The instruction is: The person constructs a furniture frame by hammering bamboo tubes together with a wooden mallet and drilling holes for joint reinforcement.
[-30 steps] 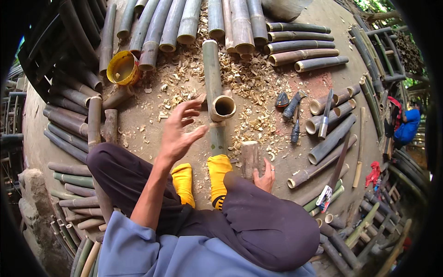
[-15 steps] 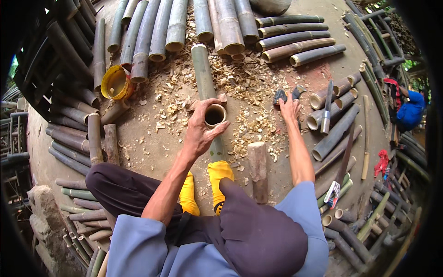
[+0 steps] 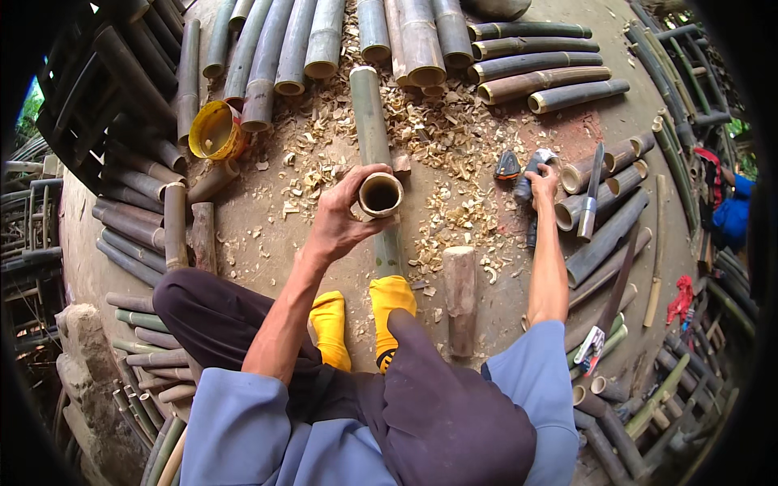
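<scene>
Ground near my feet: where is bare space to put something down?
Bare ground lies between the wooden mallet and the right forearm, and left of the held bamboo pole toward the short log. Shavings and stacked poles crowd the top.

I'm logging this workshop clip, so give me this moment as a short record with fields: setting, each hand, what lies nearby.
setting: dirt floor strewn with wood shavings, ringed by cut bamboo
left hand: grips the open end of an upright bamboo tube
right hand: reaches out onto a dark-handled tool on the floor
feet: yellow socks at the tube's base
nearby: wooden mallet right of the feet; yellow bowl to the left; bamboo poles laid in a row ahead
</scene>
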A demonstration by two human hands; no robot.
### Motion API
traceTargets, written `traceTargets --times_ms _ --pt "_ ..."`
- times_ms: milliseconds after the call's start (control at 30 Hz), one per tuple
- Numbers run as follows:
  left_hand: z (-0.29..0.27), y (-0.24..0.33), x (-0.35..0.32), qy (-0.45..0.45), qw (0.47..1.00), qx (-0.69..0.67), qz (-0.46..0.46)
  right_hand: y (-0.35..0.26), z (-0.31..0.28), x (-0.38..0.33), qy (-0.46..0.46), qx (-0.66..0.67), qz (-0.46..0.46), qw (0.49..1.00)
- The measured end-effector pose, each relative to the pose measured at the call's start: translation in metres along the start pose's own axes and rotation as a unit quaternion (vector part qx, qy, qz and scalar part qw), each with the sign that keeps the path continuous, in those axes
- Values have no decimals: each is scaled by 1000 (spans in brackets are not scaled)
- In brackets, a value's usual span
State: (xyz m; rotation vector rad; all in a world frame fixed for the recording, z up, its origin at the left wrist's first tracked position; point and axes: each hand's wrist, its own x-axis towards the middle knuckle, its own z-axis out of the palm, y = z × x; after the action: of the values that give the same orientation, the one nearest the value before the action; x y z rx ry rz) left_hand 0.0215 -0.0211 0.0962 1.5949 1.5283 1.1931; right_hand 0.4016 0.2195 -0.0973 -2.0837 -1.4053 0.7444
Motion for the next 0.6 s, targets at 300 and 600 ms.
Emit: traceTargets --times_ms 300,600 --pt "1 -5 -16 6 999 -22 -30 -89 -63 -161 -243 635 -6 733" --pt "20 3 -12 15 997 -64 -46 -141 -54 -297 -437 534 148 708"
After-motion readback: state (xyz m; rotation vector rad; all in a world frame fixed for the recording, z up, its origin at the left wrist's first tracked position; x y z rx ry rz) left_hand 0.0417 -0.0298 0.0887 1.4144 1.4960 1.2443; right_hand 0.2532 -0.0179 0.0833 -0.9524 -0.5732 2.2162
